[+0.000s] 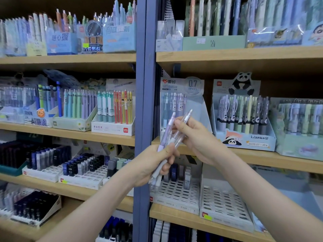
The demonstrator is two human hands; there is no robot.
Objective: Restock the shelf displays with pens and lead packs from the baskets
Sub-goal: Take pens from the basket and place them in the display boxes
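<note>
A person faces stationery shelves, both bare forearms reaching in from the near edge. The left hand (153,165) is low, just right of the blue upright (142,102) that divides the two bays. Its grip is clamped round a bundle of pens (165,135), with the fingers curled over the pale barrels. The white rubber ends stick out below the fist and the clip ends point up and slightly right.

The right hand (197,137) sits just above and to the right of the left. Its grip is pinched together on a single clear pen (186,117) that slants up to the right. The lower part of this pen lies against the bundle, and it cannot be told whether the left fingers also touch it.

Behind the hands, on the wooden shelf (262,158) of the right bay, stands the 0.7 mm display box (183,89), with a few pastel pens upright at its far left. Just to its right is the panda display box (244,138), packed with rows of upright pens.

On the shelf below, under the hands, a white slotted tray (176,194) carries a few lead packs (187,179) at its far end. A second slotted tray (225,203) sits beside it on the right. In the left bay, more trays hold rows of dark lead cases (82,166).
</note>
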